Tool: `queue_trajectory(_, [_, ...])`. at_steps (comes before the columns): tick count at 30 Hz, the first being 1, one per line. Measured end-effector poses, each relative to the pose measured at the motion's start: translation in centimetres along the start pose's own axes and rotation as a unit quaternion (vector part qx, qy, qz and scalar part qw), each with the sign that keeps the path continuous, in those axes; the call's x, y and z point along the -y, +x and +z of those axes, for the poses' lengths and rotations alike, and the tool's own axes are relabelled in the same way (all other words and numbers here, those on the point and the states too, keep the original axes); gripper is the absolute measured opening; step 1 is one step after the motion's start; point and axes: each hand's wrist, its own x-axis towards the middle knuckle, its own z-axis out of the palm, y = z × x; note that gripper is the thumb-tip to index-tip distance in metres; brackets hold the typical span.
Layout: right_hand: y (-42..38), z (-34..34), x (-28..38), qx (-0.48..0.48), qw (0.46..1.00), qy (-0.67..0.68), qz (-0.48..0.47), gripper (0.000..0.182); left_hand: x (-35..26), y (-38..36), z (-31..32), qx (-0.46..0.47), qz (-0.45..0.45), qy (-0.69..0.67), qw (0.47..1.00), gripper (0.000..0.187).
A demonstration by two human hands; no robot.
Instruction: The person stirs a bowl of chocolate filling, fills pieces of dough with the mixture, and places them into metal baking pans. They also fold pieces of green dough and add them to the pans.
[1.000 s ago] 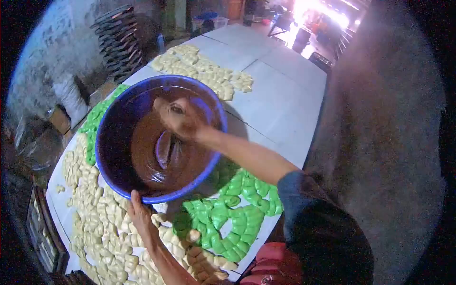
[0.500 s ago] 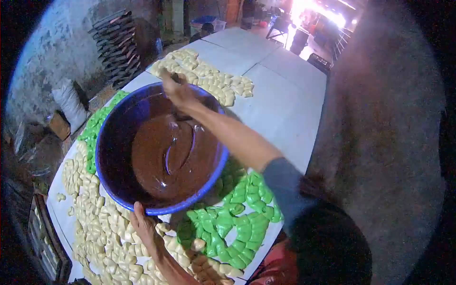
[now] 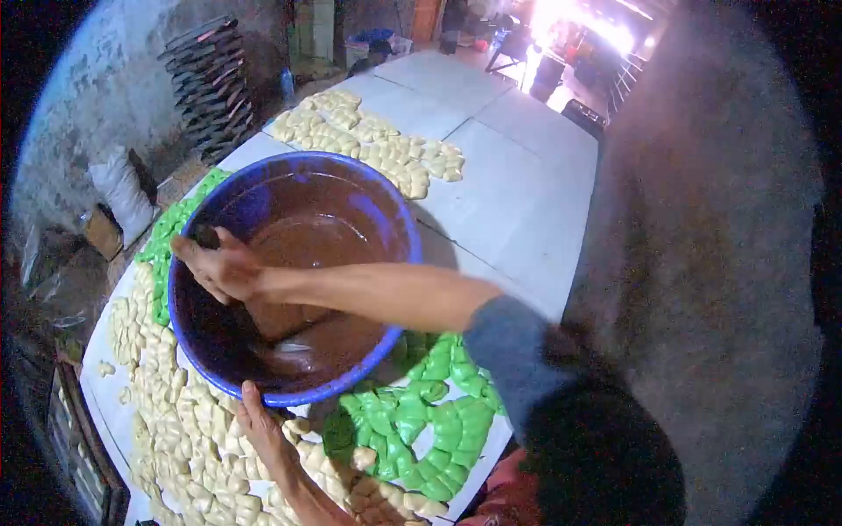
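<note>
A large blue basin point(image 3: 410, 226) holds thick, glossy brown liquid point(image 3: 320, 243) and stands tilted toward me on the table. My left hand point(image 3: 265, 431) grips its near rim, thumb over the edge. Over the left inside of the basin, my right hand point(image 3: 224, 270) is closed around a stirring tool with a dark handle end point(image 3: 205, 236) showing above the fist. The tool's lower part is mostly hidden by my forearm and the liquid. Around the basin lie cream-coloured, dough-like pieces point(image 3: 197, 425) and bright green ones point(image 3: 456, 430).
The white table point(image 3: 526, 202) stretches away, with more cream pieces point(image 3: 368, 136) beyond the basin. A stack of dark racks point(image 3: 210, 88) leans along the left wall near a white sack point(image 3: 124, 193). A dark frame point(image 3: 83, 447) stands at the table's left edge. Someone's dark-haired head point(image 3: 381, 48) shows behind.
My right hand has swept from the basin's far side to its left side, towards me, with the stirring tool. The liquid's surface has shifted. My left hand stays on the rim.
</note>
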Motion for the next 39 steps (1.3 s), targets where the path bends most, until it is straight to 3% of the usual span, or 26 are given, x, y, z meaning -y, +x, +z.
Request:
queue_trajectory(1, [2.0,-0.5,-2.1,-0.034,0.999,0.031,-0.011,0.057,-0.1,-0.1,0.1,-0.003,-0.004,-0.012,1.000,0.031])
queue_trajectory(4, [7.7,-7.1,-5.8,-0.135,0.989,-0.044,-0.042,0.055,-0.8,0.4,-1.5,0.056,-0.017,0.069,0.996,0.033])
queue_trajectory(6, [5.8,-8.5,-3.8,-0.200,0.969,-0.090,-0.118,0.053,-1.0,0.3,-1.4,0.071,-0.015,0.077,0.994,0.035])
queue_trajectory(8, [-3.4,-7.3,5.8,-0.253,0.950,-0.175,-0.050,0.051,-0.7,0.1,-1.0,0.052,-0.007,0.059,0.997,0.035])
queue_trajectory(10, [-9.4,-7.7,7.6,-0.179,0.905,-0.349,0.167,0.051,0.5,1.0,-1.7,0.058,-0.018,0.029,0.998,0.036])
queue_trajectory(11, [-11.4,-7.7,4.8,-0.118,0.937,-0.326,0.043,0.047,0.4,0.9,-1.4,0.034,-0.026,0.026,0.999,0.036])
queue_trajectory(12, [-12.2,-5.8,4.3,-0.079,0.957,-0.279,0.012,0.047,0.0,0.5,-0.9,0.013,-0.035,0.024,0.999,0.037])
queue_trajectory(16, [-6.2,-1.0,1.9,-0.171,0.972,-0.158,0.010,0.048,0.0,0.3,-1.1,0.016,-0.041,0.069,0.997,0.036])
queue_trajectory(19, [-2.5,-0.8,2.8,-0.254,0.948,-0.186,0.034,0.050,-0.4,0.5,-1.3,0.033,-0.037,0.065,0.997,0.034])
queue_trajectory(21, [-4.5,0.1,3.7,-0.301,0.926,-0.211,0.092,0.053,-0.3,0.4,-1.4,0.028,-0.039,0.048,0.998,0.034])
queue_trajectory(22, [-6.7,0.6,4.5,-0.309,0.920,-0.212,0.115,0.054,-0.5,-0.3,-0.9,0.014,0.008,0.052,0.999,0.034])
queue_trajectory(23, [-8.2,1.0,4.6,-0.268,0.939,-0.183,0.108,0.052,-0.6,-0.3,-0.5,0.025,-0.001,0.052,0.998,0.034])
queue_trajectory(25, [-11.4,-1.6,4.3,-0.221,0.972,-0.055,0.063,0.049,-1.1,-0.1,-0.8,0.034,-0.021,0.062,0.997,0.034])
queue_trajectory(27, [-12.6,-6.7,3.2,-0.261,0.962,0.077,0.018,0.048,-0.1,0.4,-1.4,0.047,-0.023,0.038,0.998,0.037])
queue_trajectory(28, [-12.4,-9.2,3.0,-0.292,0.949,0.119,-0.006,0.048,-1.1,-0.6,0.5,-0.012,0.024,0.028,0.999,0.038])
queue_trajectory(29, [-11.6,-11.0,3.1,-0.321,0.938,0.127,-0.025,0.049,0.4,1.4,-1.5,0.055,-0.065,0.046,0.995,0.036])
queue_trajectory(31, [-8.3,-11.2,3.8,-0.393,0.918,0.046,-0.013,0.051,0.0,0.5,-1.3,0.037,-0.035,0.058,0.997,0.034])
queue_trajectory(33, [-1.8,-11.5,-0.8,-0.368,0.921,0.120,-0.050,0.055,-0.6,0.5,-0.9,0.049,-0.031,0.039,0.998,0.032])
queue_trajectory(34, [-0.4,-7.9,0.0,-0.415,0.907,0.017,-0.065,0.055,-0.7,0.5,-1.0,0.050,-0.032,0.048,0.997,0.031])
queue_trajectory(35, [1.7,-6.0,-1.2,-0.313,0.938,0.124,-0.082,0.053,-0.6,0.5,-1.2,0.057,-0.033,0.054,0.996,0.031])
queue_trajectory(36, [1.5,-1.3,0.1,-0.290,0.952,0.073,-0.065,0.050,-0.5,0.7,-1.5,0.069,-0.038,0.041,0.996,0.031])
queue_trajectory(39, [-3.3,3.2,2.8,-0.030,0.995,0.091,-0.008,0.055,-1.2,0.4,-1.5,0.071,-0.043,0.066,0.994,0.031])
